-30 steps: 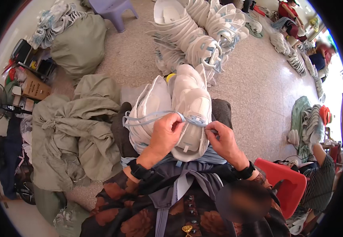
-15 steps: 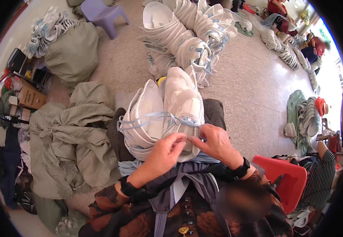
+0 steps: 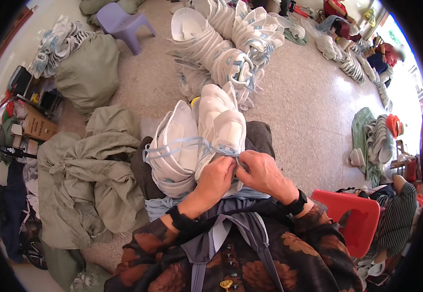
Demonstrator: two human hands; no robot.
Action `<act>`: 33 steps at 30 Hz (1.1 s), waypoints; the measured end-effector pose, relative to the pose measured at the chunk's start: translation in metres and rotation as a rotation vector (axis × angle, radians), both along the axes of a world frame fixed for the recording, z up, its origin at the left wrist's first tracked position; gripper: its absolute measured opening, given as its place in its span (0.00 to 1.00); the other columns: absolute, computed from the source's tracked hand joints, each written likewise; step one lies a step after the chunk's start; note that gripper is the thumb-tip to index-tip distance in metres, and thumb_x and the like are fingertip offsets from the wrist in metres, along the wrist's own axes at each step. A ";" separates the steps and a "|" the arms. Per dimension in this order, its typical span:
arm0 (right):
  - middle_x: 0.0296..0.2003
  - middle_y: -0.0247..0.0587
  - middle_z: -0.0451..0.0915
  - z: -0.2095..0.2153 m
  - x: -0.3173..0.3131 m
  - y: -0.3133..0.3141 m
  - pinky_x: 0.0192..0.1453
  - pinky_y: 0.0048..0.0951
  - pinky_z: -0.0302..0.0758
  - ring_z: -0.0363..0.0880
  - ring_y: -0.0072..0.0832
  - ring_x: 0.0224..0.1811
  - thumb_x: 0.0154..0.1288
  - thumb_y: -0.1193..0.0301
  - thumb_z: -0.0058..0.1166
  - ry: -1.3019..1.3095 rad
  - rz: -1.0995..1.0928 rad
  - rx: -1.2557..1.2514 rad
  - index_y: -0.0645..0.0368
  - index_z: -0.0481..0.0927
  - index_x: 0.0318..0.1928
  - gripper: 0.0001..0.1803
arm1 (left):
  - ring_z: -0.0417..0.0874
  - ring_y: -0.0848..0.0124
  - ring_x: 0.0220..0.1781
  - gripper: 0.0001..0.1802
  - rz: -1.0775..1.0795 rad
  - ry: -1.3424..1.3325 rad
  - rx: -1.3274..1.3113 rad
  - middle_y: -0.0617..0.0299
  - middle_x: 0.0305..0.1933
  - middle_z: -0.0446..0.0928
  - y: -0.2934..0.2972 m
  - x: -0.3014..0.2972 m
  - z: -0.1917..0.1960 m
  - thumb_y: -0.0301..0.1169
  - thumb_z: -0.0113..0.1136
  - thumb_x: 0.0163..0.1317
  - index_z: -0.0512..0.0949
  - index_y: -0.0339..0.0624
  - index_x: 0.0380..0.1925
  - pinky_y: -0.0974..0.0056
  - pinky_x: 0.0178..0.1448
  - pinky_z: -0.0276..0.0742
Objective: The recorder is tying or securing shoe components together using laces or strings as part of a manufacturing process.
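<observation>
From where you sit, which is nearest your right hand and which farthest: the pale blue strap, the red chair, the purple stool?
1. Pale blue strap: pinched at the right hand, on the bundle of white shoes.
2. Red chair: lower right, beside you.
3. Purple stool: far upper left, across the floor.

Speckled stone floor (image 3: pixel 313 102); purple stool (image 3: pixel 120 23); red chair (image 3: pixel 355 221); daylight, perhaps window, right.
</observation>
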State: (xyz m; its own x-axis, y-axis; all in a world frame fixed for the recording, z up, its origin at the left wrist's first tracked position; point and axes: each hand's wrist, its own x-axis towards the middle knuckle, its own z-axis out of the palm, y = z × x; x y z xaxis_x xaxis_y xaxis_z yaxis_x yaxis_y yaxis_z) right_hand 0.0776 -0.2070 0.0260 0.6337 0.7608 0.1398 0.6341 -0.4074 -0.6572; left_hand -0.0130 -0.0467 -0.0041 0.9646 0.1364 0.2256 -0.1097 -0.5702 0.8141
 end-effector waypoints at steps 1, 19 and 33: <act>0.29 0.55 0.79 -0.004 0.003 -0.002 0.36 0.49 0.76 0.81 0.55 0.32 0.58 0.69 0.57 -0.001 0.000 0.001 0.64 0.76 0.30 0.10 | 0.84 0.60 0.38 0.07 -0.042 0.175 -0.151 0.56 0.32 0.80 0.005 -0.004 0.006 0.25 0.55 0.71 0.80 0.32 0.40 0.58 0.44 0.80; 0.35 0.44 0.75 -0.006 0.014 0.006 0.45 0.42 0.72 0.76 0.45 0.40 0.60 0.76 0.59 -0.233 0.143 0.200 0.60 0.74 0.36 0.06 | 0.83 0.67 0.40 0.11 0.029 0.111 0.003 0.59 0.38 0.80 0.063 -0.024 0.069 0.20 0.67 0.58 0.80 0.34 0.42 0.65 0.46 0.78; 0.28 0.33 0.81 -0.001 -0.011 -0.029 0.32 0.21 0.76 0.81 0.17 0.28 0.76 0.74 0.51 1.027 0.040 0.186 0.65 0.75 0.51 0.08 | 0.78 0.52 0.50 0.15 0.011 -0.135 0.265 0.51 0.46 0.76 0.029 0.023 0.033 0.19 0.64 0.56 0.79 0.37 0.45 0.54 0.56 0.74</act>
State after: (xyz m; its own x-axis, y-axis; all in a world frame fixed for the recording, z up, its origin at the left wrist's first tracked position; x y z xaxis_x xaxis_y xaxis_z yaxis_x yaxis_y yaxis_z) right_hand 0.0662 -0.2359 0.0246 0.4887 0.8057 -0.3347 -0.2539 -0.2357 -0.9381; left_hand 0.0102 -0.0174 0.0288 0.9225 0.0654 0.3805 -0.1995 -0.7629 0.6149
